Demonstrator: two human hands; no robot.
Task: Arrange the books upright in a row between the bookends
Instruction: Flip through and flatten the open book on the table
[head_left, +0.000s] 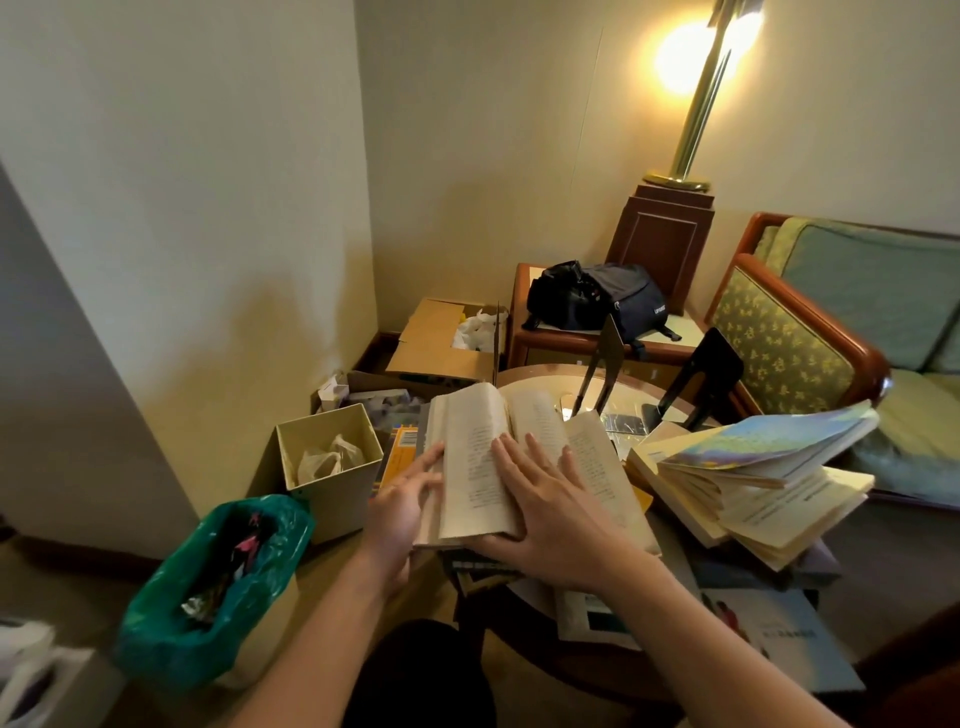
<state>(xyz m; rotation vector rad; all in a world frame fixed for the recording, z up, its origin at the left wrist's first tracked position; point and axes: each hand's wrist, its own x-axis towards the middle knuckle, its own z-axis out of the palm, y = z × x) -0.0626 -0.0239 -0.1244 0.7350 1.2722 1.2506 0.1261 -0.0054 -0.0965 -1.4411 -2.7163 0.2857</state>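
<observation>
An open paperback with yellowed pages lies on top of other books at the near edge of a round table. My right hand presses flat on its pages with straight fingers. My left hand holds the book's left edge, fingers on the pages. Two black metal bookends stand at the far side of the table, one in the middle and one to its right, with nothing between them. A messy heap of splayed books lies to the right. A yellow book peeks out on the left.
A beige bin and a green-bagged bin stand on the floor to the left. Cardboard boxes sit behind. A black bag rests on a side table, and an armchair is on the right. More books lie at bottom right.
</observation>
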